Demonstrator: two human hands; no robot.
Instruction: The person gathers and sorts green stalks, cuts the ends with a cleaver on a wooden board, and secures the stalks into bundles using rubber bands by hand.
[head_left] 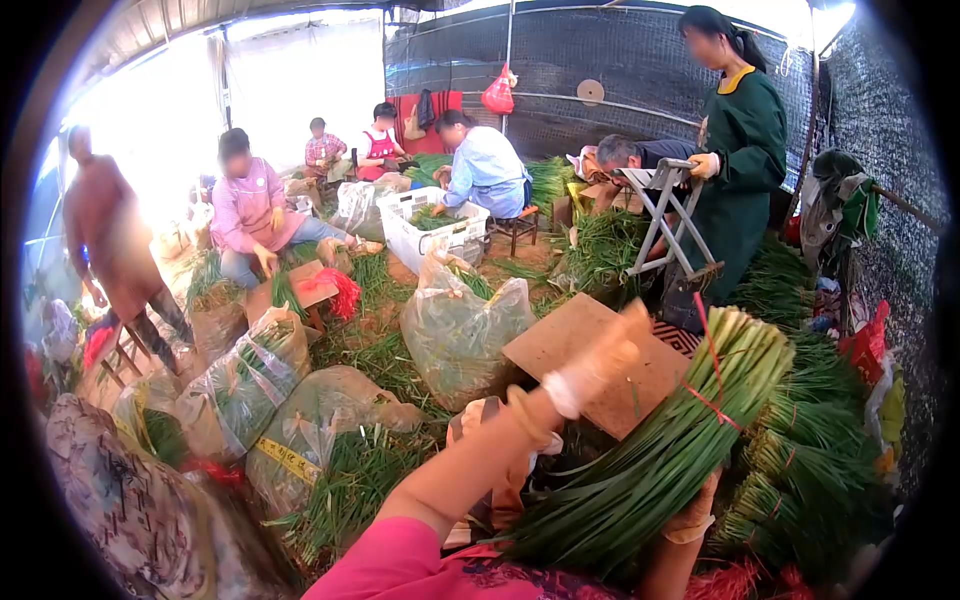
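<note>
A thick bundle of long green stalks [650,450] lies slanted across the lower right, its pale ends up and a red tie round it. My right hand [700,500] is under the bundle and supports it; most of its fingers are hidden behind the stalks. Over the brown board [570,345] my left hand [610,355] is raised, blurred by motion, with a white cuff at the wrist. It is apart from the bundle, and its fingers are too smeared to read. A loose red strand [709,340] rises from the tie.
More tied bundles [790,450] are piled at the right. Clear bags [465,325] of greens stand in the middle and left. A white crate [430,235] is farther back. One person [745,150] holds a folding stool [668,215]; several others sit or stand around.
</note>
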